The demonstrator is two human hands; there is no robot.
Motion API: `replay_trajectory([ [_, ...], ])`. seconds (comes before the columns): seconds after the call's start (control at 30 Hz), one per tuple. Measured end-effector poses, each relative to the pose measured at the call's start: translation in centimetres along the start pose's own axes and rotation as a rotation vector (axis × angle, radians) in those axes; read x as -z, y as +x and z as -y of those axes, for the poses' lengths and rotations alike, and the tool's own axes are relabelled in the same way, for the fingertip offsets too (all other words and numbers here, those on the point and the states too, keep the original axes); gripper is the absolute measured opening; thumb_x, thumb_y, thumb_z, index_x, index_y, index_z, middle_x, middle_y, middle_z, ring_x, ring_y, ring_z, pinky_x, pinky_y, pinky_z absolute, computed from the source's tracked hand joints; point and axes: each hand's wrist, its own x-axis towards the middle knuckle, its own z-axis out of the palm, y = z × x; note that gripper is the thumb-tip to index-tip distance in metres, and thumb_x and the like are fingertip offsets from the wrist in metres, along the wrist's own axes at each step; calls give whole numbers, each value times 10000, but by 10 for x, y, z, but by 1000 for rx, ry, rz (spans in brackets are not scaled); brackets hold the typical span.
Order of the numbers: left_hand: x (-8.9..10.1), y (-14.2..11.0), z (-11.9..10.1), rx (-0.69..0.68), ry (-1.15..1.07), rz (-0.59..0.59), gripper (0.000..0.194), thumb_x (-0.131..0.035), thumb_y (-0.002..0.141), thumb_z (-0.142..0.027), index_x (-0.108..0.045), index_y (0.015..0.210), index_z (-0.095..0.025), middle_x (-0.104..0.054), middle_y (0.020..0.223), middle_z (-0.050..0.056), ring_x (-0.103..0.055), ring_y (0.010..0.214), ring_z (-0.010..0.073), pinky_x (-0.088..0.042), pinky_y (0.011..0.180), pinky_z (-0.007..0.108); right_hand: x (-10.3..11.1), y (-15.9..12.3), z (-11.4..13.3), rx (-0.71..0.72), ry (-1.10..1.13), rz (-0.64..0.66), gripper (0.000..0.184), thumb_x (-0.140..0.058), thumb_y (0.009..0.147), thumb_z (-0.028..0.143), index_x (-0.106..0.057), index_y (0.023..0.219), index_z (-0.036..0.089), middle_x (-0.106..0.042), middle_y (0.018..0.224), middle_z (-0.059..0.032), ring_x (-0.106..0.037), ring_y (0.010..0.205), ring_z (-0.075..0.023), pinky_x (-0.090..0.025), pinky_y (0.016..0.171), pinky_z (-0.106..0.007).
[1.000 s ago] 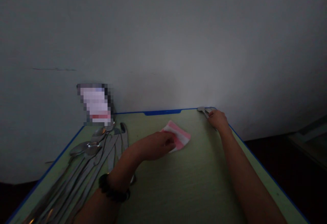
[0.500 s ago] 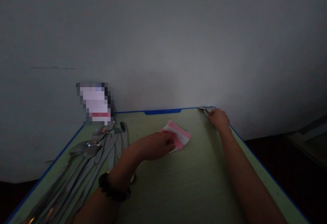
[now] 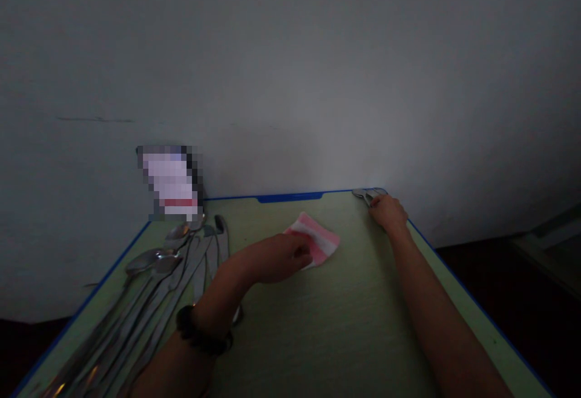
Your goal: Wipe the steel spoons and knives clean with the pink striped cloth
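Observation:
My left hand (image 3: pixel 281 257), with a dark beaded bracelet on its wrist, is closed on a pink-and-white striped cloth (image 3: pixel 325 242) near the middle of the table. Most of the cloth spreads out flat beyond the fingers. At the far right corner, my right hand (image 3: pixel 388 213) pinches a metal spoon (image 3: pixel 362 195) whose bowl points to the back left. Another thin metal piece shows just behind those fingers, too small to name. To the left of my left arm lies a loose pile of metal cutlery (image 3: pixel 166 265), spoons and knives among it, partly covered by the forearm.
A phone-like device (image 3: pixel 170 180), its screen blurred out, leans on the wall (image 3: pixel 290 71) at the back left. The pale green table (image 3: pixel 318 337) has a blue edge strip (image 3: pixel 290 197) along the wall. Dark floor shows past its right side.
Both hands keep nearly the same places and grips. Only a very slight shift of the whole view shows.

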Motion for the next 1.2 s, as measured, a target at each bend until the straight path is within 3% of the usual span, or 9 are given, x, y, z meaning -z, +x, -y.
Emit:
replay_trajectory([
  [0.53,2,-2,-2,10,12,4,292,-342,874,-321,-583,835,-161,-611,863,40,-540,712,143,-383,634,235,-7,1,-3,44,16,-75,269,-521,740,219,-662,969,235,-655,980,-110,-605,903,-247,-457,713,-330],
  [0.7,2,-2,-2,16,13,2,287,-344,871,-331,-574,831,-164,-619,861,38,-552,712,142,-389,635,232,-3,5,2,178,53,-101,317,-555,722,233,-629,1029,212,-614,1074,-87,-563,973,-211,-425,802,-301],
  [0.8,2,-1,2,61,33,-9,280,-346,866,-331,-583,856,-181,-637,866,34,-571,722,148,-395,636,234,3,4,11,360,126,-85,316,-596,713,270,-628,1016,189,-626,1025,-76,-559,942,-176,-400,833,-266],
  [0.9,7,-7,14,227,120,-90,270,-372,844,-337,-598,856,-189,-654,879,52,-589,761,172,-405,662,255,15,-9,28,588,263,65,282,-582,742,302,-626,987,167,-651,886,-50,-575,766,-135,-418,731,-242],
  [1.07,34,-40,50,478,199,-206,337,-384,816,-401,-594,967,-184,-659,946,91,-604,809,215,-423,680,297,36,-52,62,937,352,576,266,-531,782,382,-637,939,195,-628,730,-2,-548,633,-103,-386,566,-201],
  [1.13,45,-58,62,560,184,-236,354,-421,783,-427,-605,953,-178,-666,936,82,-608,802,216,-432,674,292,36,-68,74,993,325,710,287,-538,773,406,-629,958,205,-632,735,-1,-546,615,-101,-369,536,-198],
  [1.2,52,-73,72,605,175,-229,357,-452,759,-440,-618,940,-181,-669,935,72,-605,814,214,-434,680,286,28,-78,83,989,279,742,309,-581,732,427,-620,940,201,-639,763,-6,-550,619,-107,-361,522,-198],
])
